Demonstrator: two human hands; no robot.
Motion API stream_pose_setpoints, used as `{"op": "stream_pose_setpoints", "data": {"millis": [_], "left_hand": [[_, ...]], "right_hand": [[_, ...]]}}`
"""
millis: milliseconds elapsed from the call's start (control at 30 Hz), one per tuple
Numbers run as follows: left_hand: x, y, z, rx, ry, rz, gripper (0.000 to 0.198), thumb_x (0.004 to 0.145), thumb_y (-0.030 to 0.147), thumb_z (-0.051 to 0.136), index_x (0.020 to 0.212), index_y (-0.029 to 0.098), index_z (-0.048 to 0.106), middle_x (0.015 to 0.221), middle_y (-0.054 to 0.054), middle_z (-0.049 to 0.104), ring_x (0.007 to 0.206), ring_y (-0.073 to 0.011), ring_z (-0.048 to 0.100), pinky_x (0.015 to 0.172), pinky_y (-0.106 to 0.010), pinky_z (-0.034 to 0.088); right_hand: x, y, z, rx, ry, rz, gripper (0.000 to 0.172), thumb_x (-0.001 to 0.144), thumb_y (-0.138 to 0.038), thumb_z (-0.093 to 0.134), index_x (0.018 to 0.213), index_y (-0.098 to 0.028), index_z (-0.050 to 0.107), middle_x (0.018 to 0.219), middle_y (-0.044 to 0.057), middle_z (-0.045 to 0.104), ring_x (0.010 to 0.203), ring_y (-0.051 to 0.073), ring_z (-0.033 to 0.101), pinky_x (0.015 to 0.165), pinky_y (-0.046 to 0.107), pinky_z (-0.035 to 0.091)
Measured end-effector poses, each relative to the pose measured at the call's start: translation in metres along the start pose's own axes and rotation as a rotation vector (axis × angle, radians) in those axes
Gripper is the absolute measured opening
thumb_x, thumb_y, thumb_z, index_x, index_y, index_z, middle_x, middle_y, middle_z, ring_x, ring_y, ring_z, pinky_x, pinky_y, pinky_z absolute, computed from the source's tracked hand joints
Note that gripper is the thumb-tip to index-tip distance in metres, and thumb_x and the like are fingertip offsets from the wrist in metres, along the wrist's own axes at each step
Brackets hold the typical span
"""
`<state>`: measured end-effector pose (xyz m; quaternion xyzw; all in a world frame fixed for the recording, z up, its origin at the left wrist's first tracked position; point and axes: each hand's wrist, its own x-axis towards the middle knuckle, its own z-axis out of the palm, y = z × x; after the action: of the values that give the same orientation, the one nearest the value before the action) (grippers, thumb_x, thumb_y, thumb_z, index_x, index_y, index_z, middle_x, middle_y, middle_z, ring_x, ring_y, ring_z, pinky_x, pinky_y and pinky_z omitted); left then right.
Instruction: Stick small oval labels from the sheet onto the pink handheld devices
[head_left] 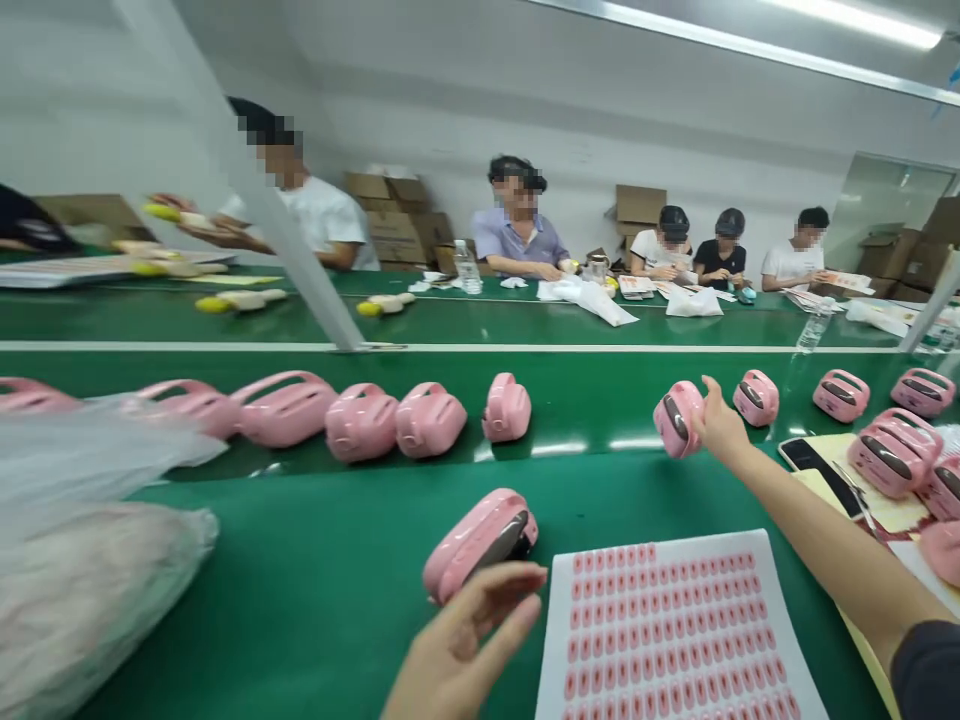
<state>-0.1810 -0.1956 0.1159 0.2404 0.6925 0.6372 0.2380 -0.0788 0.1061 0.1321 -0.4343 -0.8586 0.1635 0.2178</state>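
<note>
The left hand (457,645), fingers open and spread, hovers just beside a pink plastic case (480,545) on the green conveyor belt (262,620); the right hand (721,425), at arm's length, rests its fingers against another pink case (677,420), the grip unclear; a sheet of pink labels (667,620) lies between them.

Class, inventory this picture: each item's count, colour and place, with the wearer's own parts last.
Plastic shells: about thirteen, pink, on the green belt.
Label sheet: one, white with pink labels, bottom centre.
Plastic bag: one, translucent, bottom left.
Phone: one, black, on a yellow sheet at right.
Yellow-tipped items: several, yellow and cream, far belt.
Co-workers: at least five, beyond the belts.
Cardboard boxes: many, brown, along the back wall.
Left hand: one, open, beside the nearest shell.
Right hand: one, at a shell, right of centre.
</note>
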Motion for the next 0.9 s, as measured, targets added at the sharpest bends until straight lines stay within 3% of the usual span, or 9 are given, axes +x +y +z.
{"op": "stream_pose_setpoints", "data": {"millis": [100, 200, 300, 433, 533, 667, 733, 800, 900], "left_hand": [[0.061, 0.035, -0.025, 0.204, 0.064, -0.004, 0.041, 0.058, 0.051, 0.072, 0.083, 0.02, 0.064, 0.067, -0.002, 0.069, 0.075, -0.0256, 0.067, 0.065, -0.031, 0.053], [0.138, 0.058, -0.033, 0.337, 0.112, -0.111, 0.034, 0.076, 0.036, 0.065, 0.102, 0.014, 0.058, 0.063, -0.001, 0.065, 0.059, -0.0175, 0.062, 0.059, -0.029, 0.051], [0.199, 0.056, -0.033, 0.433, 0.134, -0.226, 0.031, 0.086, 0.033, 0.057, 0.112, 0.015, 0.055, 0.096, -0.006, 0.064, 0.076, -0.0169, 0.063, 0.067, -0.035, 0.053], [0.236, 0.037, -0.026, 0.523, 0.09, -0.288, 0.032, 0.087, 0.033, 0.056, 0.115, 0.017, 0.054, 0.116, -0.008, 0.058, 0.096, -0.0221, 0.06, 0.079, -0.043, 0.052], [0.242, 0.032, -0.017, 0.57, 0.055, -0.274, 0.033, 0.087, 0.033, 0.057, 0.116, 0.017, 0.054, 0.116, -0.008, 0.058, 0.096, -0.0225, 0.06, 0.079, -0.043, 0.052], [0.229, 0.051, 0.001, 0.62, 0.006, -0.176, 0.024, 0.087, 0.032, 0.056, 0.104, 0.015, 0.058, 0.1, -0.006, 0.062, 0.082, -0.0177, 0.062, 0.07, -0.037, 0.052], [0.208, 0.065, 0.012, 0.64, -0.031, -0.081, 0.013, 0.083, 0.027, 0.061, 0.078, 0.015, 0.06, 0.073, 0.0, 0.06, 0.069, -0.0166, 0.06, 0.062, -0.03, 0.047], [0.176, 0.076, 0.026, 0.648, -0.076, 0.035, 0.027, 0.071, 0.021, 0.07, 0.053, 0.019, 0.05, 0.05, 0.004, 0.047, 0.064, -0.0187, 0.057, 0.057, -0.025, 0.039], [0.119, 0.077, 0.057, 0.592, -0.147, 0.168, 0.032, 0.06, 0.023, 0.076, 0.047, 0.023, 0.046, 0.044, 0.005, 0.04, 0.064, -0.0213, 0.057, 0.056, -0.023, 0.035]], "right_hand": [[0.043, 0.001, 0.02, -0.053, -0.001, 0.053, 0.058, 0.087, -0.018, 0.043, 0.14, -0.011, 0.022, 0.125, 0.021, 0.055, 0.098, 0.03, 0.064, 0.076, 0.037, 0.047], [0.061, 0.008, 0.037, -0.078, -0.02, 0.113, 0.053, 0.09, -0.021, 0.041, 0.139, -0.009, 0.026, 0.122, 0.023, 0.057, 0.097, 0.031, 0.065, 0.075, 0.038, 0.046], [0.062, 0.018, 0.044, -0.082, -0.02, 0.148, 0.056, 0.091, -0.026, 0.04, 0.14, -0.006, 0.023, 0.117, 0.025, 0.059, 0.096, 0.033, 0.065, 0.074, 0.039, 0.046], [0.046, 0.029, 0.036, -0.075, 0.028, 0.115, 0.068, 0.091, -0.035, 0.042, 0.144, -0.004, 0.012, 0.122, 0.027, 0.054, 0.103, 0.035, 0.061, 0.076, 0.041, 0.047], [0.023, 0.033, 0.027, 0.058, 0.086, 0.03, 0.069, 0.088, -0.034, 0.045, 0.144, -0.008, 0.014, 0.122, 0.023, 0.056, 0.105, 0.033, 0.06, 0.078, 0.041, 0.048], [-0.011, 0.023, 0.02, 0.415, 0.077, -0.028, 0.07, 0.083, -0.033, 0.05, 0.142, -0.012, 0.017, 0.107, 0.015, 0.065, 0.088, 0.024, 0.066, 0.076, 0.038, 0.051], [-0.025, 0.008, 0.016, 0.683, -0.002, -0.021, 0.075, 0.081, -0.035, 0.054, 0.142, -0.013, 0.017, 0.104, 0.014, 0.066, 0.088, 0.022, 0.066, 0.078, 0.037, 0.051], [-0.037, -0.011, 0.012, 0.95, -0.135, 0.019, 0.08, 0.078, -0.038, 0.058, 0.142, -0.015, 0.015, 0.108, 0.015, 0.065, 0.095, 0.022, 0.064, 0.079, 0.038, 0.051], [-0.055, -0.039, 0.006, 1.218, -0.302, 0.114, 0.086, 0.073, -0.04, 0.063, 0.141, -0.02, 0.014, 0.125, 0.017, 0.056, 0.105, 0.022, 0.061, 0.079, 0.036, 0.052]]}}
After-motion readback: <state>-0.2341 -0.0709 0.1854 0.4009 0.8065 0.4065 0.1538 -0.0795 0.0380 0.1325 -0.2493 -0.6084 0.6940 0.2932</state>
